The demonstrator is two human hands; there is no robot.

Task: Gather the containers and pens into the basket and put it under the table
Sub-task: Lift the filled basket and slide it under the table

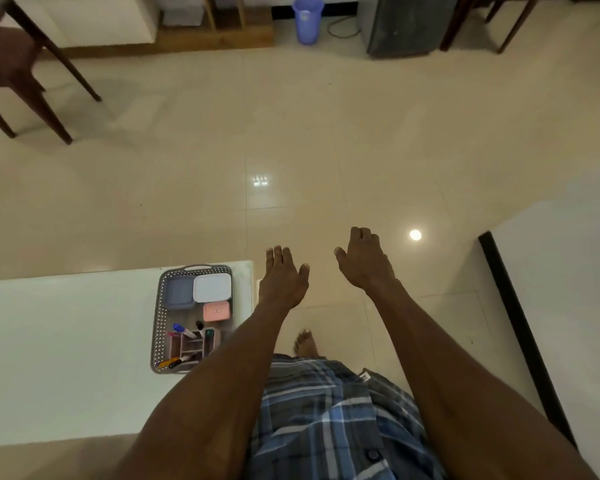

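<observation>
A grey perforated basket (157, 327) sits on the white table (66, 341) near its right end. Inside lie a blue-lidded container (178, 292), a white-lidded container (212, 287) and a small pink container (216, 311). A pink pen holder (194, 344) with several pens (184, 330) fills the basket's near half. My left hand (283, 278) hovers just right of the table's edge, fingers apart, holding nothing. My right hand (364, 259) is stretched out over the floor, also empty, fingers loosely spread.
A second white surface with a black edge (506, 306) stands at the right. Beige floor tiles (291, 133) stretch ahead. A dark wooden chair (18, 64) is at far left, a blue bin (307, 19) and a dark cabinet (406, 26) at the back. My bare foot (305, 342) is below my hands.
</observation>
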